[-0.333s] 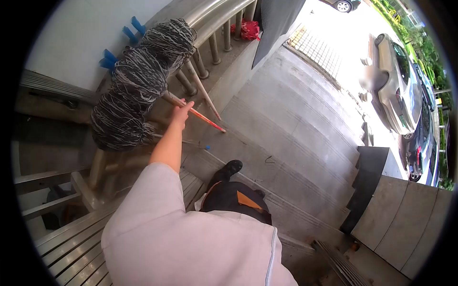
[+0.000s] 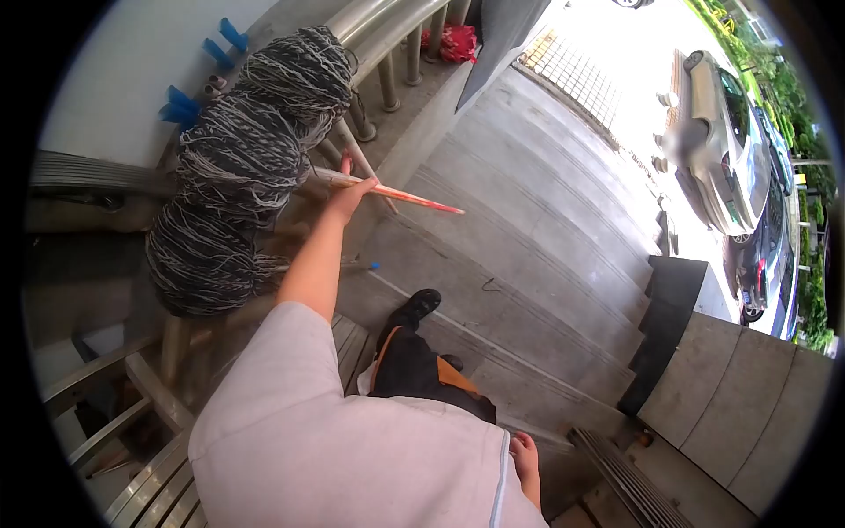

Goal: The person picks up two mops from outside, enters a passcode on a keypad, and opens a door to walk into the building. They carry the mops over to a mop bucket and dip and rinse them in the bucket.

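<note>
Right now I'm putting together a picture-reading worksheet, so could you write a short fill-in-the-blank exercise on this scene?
1. The pole with the reddish end is gripped by the person's ____ hand.
2. The flared pieces between the stringy mop heads and the white wall are ____ in colour.
3. The crumpled bundle near the metal railing is ____ in colour.

Missing words: left; blue; red.

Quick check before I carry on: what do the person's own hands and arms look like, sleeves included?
The left hand and right hand look ungloved. The left sleeve is pale, plain and loose, ending near the elbow; the right sleeve isn't visible.
</note>
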A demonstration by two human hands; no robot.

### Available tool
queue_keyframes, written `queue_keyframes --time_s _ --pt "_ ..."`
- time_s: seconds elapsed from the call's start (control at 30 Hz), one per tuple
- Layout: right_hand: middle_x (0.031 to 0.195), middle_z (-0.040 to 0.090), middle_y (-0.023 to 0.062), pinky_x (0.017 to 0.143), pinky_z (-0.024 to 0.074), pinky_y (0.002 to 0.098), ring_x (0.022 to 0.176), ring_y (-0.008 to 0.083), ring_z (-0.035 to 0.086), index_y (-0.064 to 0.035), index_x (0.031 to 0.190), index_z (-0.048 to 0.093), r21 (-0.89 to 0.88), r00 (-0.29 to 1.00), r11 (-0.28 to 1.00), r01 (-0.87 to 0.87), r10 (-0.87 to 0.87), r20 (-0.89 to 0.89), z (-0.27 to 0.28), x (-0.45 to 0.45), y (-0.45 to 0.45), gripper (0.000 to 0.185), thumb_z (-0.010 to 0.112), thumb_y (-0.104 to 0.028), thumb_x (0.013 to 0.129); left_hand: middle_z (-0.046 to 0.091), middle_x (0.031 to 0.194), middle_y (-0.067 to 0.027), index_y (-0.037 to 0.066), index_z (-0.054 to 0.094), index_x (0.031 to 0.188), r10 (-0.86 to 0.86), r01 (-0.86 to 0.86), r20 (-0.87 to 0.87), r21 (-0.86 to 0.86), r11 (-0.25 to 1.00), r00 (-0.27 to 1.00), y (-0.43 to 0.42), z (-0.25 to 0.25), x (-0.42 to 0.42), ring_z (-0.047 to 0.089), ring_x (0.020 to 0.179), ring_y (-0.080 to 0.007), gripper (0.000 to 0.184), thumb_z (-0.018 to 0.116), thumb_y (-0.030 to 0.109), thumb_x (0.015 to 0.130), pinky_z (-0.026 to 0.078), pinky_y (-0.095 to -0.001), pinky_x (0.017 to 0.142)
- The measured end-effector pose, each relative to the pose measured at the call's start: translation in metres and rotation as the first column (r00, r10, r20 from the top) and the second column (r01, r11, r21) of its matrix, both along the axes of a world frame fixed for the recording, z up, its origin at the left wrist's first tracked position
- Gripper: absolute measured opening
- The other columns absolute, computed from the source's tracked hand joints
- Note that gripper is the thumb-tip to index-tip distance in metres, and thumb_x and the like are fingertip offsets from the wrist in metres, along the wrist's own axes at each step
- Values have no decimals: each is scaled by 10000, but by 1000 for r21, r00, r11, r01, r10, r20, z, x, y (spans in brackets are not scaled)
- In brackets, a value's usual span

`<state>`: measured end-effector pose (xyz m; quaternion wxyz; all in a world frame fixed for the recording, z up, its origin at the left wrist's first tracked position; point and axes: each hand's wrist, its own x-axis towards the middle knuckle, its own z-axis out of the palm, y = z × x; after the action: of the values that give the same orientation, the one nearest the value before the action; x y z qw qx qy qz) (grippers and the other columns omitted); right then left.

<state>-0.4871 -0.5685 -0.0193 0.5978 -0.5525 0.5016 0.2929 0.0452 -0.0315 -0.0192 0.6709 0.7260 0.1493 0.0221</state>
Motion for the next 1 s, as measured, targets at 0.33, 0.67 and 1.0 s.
queue_keyframes --time_s 0.33,0.67,1.0 --pt "1087 628 82 772 495 279 914 149 600 -37 1232 540 -181 906 944 -276 319 277 69 131 33 413 665 -118 846 485 1064 -35 111 442 1086 -31 85 236 -220 972 971 -81 51 16 462 1030 -144 389 695 142 792 374 -314 939" --pt "1214 576 198 1003 405 414 1170 315 539 -17 1346 425 -442 -11 24 -897 997 76 300 430 119 725 740 -271 745 550 978 -118 165 396 1173 -53 351 370 -814 463 927 -220 183 -113 526 1028 -266 403 483 85 788 392 -449 988" --pt "911 613 136 730 530 383 786 258 642 6 1144 480 519 503 175 -837 621 601 233 370 113 546 743 -125 683 569 985 -108 63 271 1247 -27 336 394 -744 577 919 -238 192 -158 551 1008 -219 497 488 145 807 408 -409 962"
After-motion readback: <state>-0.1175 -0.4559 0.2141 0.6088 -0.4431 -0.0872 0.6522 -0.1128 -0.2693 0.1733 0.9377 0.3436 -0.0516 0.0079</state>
